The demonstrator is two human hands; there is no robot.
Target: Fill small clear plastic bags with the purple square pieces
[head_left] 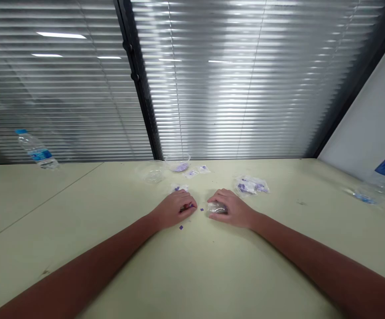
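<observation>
Tabletop (279,266), plastic bag (217,208) in right hand (234,209)

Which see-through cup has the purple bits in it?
The clear plastic cup farther back, by the blinds, holds purple bits at its bottom. The other cup, to its left and nearer you, shows no purple.

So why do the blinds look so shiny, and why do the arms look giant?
In the head view, the window blinds glare brightly, with ceiling lights reflected on them; the same view's wide lens stretches its edges, so the left arm and right arm look huge.
</observation>
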